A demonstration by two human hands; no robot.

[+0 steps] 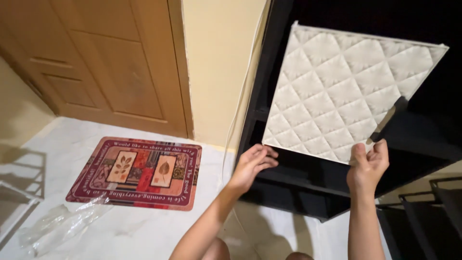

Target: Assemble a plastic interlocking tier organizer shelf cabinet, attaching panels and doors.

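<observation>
— Step in hand? Looks like fitting: white square foam panel with a raised quilted diamond pattern [337, 91], held tilted against the open front of the black shelving unit [308, 185].

— And the grip? Right hand [368, 166] pinched shut on the panel's lower edge, thumb in front, fingers behind. Left hand [252, 163] open, fingers loosely curled, just beside the lower left corner; touching or not, hard to tell.

— Anything close to the grip? Thin dark strip [387, 120] slanting up from the right grip across the panel's right corner; kind unclear. Well left of the left grip, on the pale marble-look floor [144, 231]: red patterned rectangular doormat [137, 173], crumpled clear plastic wrap [62, 224], wooden door [106, 62] behind.

— Next move calls for? Probably a second grip by the left hand, then squaring the panel to the frame.
</observation>
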